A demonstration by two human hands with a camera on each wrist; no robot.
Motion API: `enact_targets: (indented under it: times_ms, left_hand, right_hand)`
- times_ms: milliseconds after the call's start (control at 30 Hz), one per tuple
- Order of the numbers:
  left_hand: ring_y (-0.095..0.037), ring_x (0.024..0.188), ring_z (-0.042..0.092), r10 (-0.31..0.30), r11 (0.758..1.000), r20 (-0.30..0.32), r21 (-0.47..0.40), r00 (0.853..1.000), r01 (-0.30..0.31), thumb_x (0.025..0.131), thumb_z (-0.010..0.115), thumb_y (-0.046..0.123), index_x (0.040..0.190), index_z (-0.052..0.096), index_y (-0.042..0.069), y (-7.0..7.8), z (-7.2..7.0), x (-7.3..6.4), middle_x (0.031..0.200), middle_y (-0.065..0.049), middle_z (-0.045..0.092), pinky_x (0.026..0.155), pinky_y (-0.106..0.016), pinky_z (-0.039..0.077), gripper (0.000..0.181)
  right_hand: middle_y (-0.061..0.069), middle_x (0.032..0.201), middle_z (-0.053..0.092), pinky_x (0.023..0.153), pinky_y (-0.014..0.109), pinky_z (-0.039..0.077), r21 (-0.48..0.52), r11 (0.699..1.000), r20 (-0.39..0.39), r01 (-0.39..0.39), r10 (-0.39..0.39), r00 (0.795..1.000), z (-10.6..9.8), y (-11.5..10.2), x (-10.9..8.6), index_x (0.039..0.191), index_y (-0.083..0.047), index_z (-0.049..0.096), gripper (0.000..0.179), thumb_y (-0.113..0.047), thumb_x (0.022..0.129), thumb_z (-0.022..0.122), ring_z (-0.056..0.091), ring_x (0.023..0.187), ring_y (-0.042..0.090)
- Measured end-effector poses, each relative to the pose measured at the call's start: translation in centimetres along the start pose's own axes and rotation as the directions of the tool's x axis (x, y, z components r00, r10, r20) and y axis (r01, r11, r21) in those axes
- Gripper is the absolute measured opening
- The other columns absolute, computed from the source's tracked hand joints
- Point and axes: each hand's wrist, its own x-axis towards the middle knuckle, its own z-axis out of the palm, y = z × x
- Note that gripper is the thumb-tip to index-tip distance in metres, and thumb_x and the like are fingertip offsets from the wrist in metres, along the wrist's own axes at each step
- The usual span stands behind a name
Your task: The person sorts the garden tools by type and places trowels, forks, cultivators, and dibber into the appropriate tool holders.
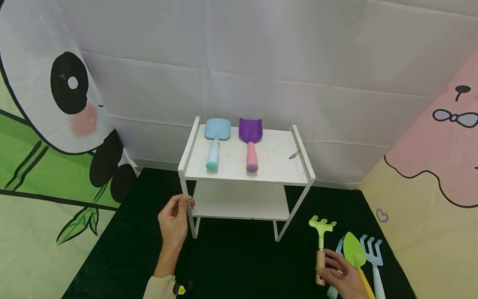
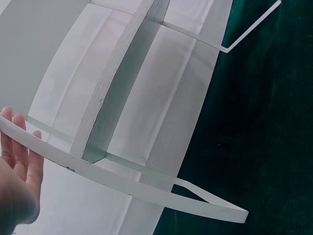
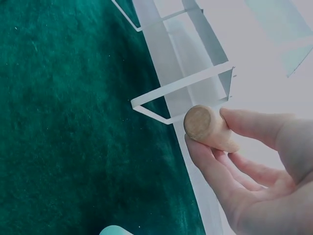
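At the front left leg of a white two-tier shelf [image 1: 278,155], my left hand [image 1: 172,222] grips the metal, its fingers [image 2: 34,164] passing behind the bar in the left wrist view. My right hand [image 1: 341,276] holds a small green hand rake [image 1: 321,232], tines up, by its wooden handle. In the right wrist view the round butt of that handle [image 3: 198,122] shows between thumb and fingers. On the shelf's top board lie a light blue toy shovel [image 1: 217,131] and a purple shovel [image 1: 250,131] with a pink handle, side by side.
Beside my right hand lie a green trowel [image 1: 354,249] with a yellow handle, a light blue fork [image 1: 373,253] and another blue tool, partly hidden. Dark green cloth [image 1: 239,265] covers the surface. A white sheet [image 1: 261,83] hangs behind, with printed cartoon sheets at both sides.
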Motion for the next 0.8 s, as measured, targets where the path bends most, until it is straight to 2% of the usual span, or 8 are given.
enact_targets:
  times_ms: [167, 367, 533, 800]
  left_hand:
    - [-0.005, 0.084, 0.069, 0.000, 1.000, 0.002, 0.009, 1.000, 0.000, 0.106, 0.055, 0.003, 0.102, 0.069, -0.006, 0.0, 0.0, 0.0, 0.091, 0.000, 0.072, 0.081, -0.015, 0.055, 0.018]
    - [-0.005, 0.082, 0.068, 0.006, 1.000, -0.001, 0.029, 1.000, -0.006, 0.106, 0.053, -0.001, 0.101, 0.068, -0.010, 0.8, 0.2, -0.1, 0.090, -0.006, 0.072, 0.081, -0.014, 0.054, 0.018]
    - [-0.005, 0.083, 0.068, -0.012, 1.000, -0.004, 0.012, 1.000, 0.012, 0.106, 0.055, 0.003, 0.102, 0.069, -0.007, 0.1, 0.0, 0.0, 0.090, 0.001, 0.071, 0.081, -0.015, 0.055, 0.018]
    - [-0.005, 0.082, 0.067, -0.031, 0.999, -0.009, 0.024, 0.999, 0.031, 0.106, 0.052, 0.000, 0.102, 0.066, -0.012, 0.9, 0.3, -0.1, 0.089, 0.003, 0.070, 0.081, -0.015, 0.054, 0.019]
  right_hand:
    - [0.027, 0.139, 0.055, 0.086, 0.048, 0.060, 0.041, 0.999, 0.004, 0.032, -0.032, 0.999, 0.0, 0.0, -0.9, 0.151, 0.000, 0.039, 0.073, -0.012, 0.092, 0.079, 0.069, 0.103, 0.032]
    - [0.027, 0.139, 0.056, 0.087, 0.044, 0.060, 0.021, 0.996, -0.013, 0.083, -0.082, 0.997, 0.2, -0.3, -2.1, 0.149, 0.002, 0.041, 0.073, -0.010, 0.089, 0.081, 0.069, 0.104, 0.033]
    - [0.024, 0.137, 0.058, 0.086, 0.040, 0.061, 0.063, 0.994, -0.033, 0.090, -0.088, 0.996, 0.8, -0.8, -3.1, 0.148, -0.001, 0.044, 0.073, -0.008, 0.086, 0.083, 0.069, 0.103, 0.033]
    - [0.020, 0.134, 0.060, 0.083, 0.039, 0.061, 0.099, 0.989, -0.056, 0.109, -0.104, 0.993, 1.9, -1.7, -4.5, 0.146, -0.004, 0.047, 0.070, -0.007, 0.086, 0.083, 0.068, 0.105, 0.032]
